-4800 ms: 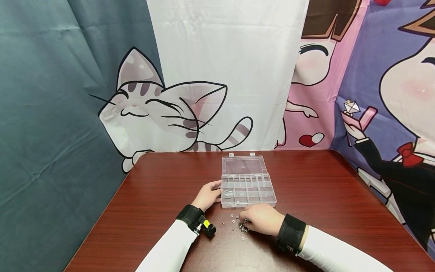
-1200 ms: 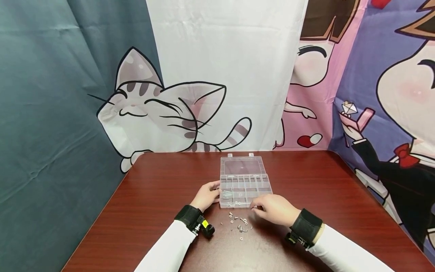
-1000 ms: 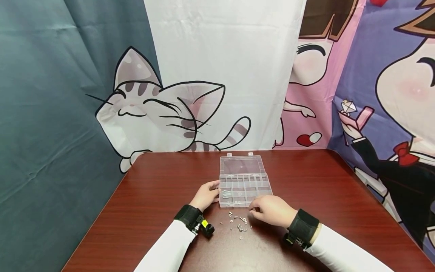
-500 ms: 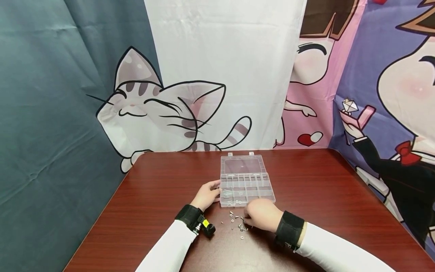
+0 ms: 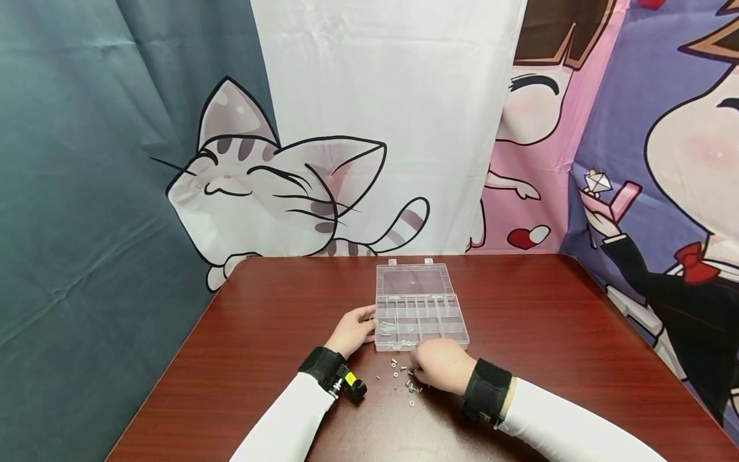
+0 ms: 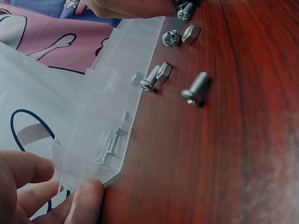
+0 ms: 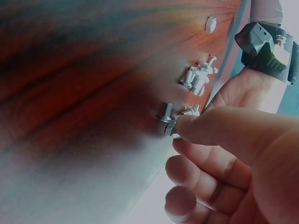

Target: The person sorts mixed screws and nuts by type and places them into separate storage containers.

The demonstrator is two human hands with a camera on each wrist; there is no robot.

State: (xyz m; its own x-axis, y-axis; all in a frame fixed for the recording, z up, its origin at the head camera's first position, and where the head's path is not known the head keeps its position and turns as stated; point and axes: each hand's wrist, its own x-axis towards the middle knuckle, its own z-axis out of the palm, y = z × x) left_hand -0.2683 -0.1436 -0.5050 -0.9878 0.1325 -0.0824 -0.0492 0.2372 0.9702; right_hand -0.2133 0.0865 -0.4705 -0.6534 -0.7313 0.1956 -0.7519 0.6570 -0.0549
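Observation:
A clear plastic compartment box (image 5: 424,321) lies on the table with its lid folded back. My left hand (image 5: 351,330) holds its left side; in the left wrist view the thumb (image 6: 88,200) and fingers lie around the box corner. Several screws (image 6: 112,142) show inside that end. Just in front of the box, my right hand (image 5: 443,364) is down at the loose hardware. In the right wrist view its thumb and index finger pinch a hex nut (image 7: 170,127), with a screw (image 7: 166,112) right beside it. The other fingers are loosely curled below.
A small cluster of screws (image 7: 198,80) lies close to the right hand. Loose screws (image 6: 198,88) and hex nuts (image 6: 191,34) are scattered along the box's front edge, one nut (image 5: 412,403) nearer the body. Printed curtains (image 5: 381,96) hang behind the table.
My right hand has left the box's front right corner and moved left and down to the loose hardware. My left hand stays at the box's left side.

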